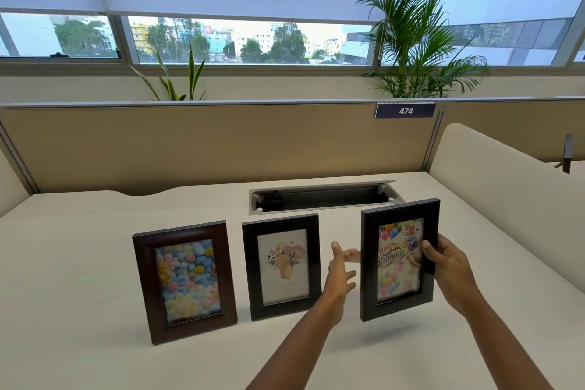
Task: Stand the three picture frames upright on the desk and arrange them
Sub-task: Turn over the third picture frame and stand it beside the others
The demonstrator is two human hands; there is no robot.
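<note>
Three picture frames are upright on the white desk [79, 263]. At the left stands a brown frame with colourful flowers [185, 280]. A black frame with a bouquet picture [281, 266] stands in the middle. The black birthday frame [399, 258] is at the right, its lower edge a little above the desk. My right hand [448, 266] grips its right edge, thumb on the glass. My left hand [340, 275] is open just left of that frame, fingers spread, some reaching behind its left edge.
An open cable tray [323, 198] is sunk into the desk behind the frames. A beige partition [205, 146] with a "474" label [405, 110] closes the back. A white side divider [506, 187] rises at the right. Plants stand behind the partition.
</note>
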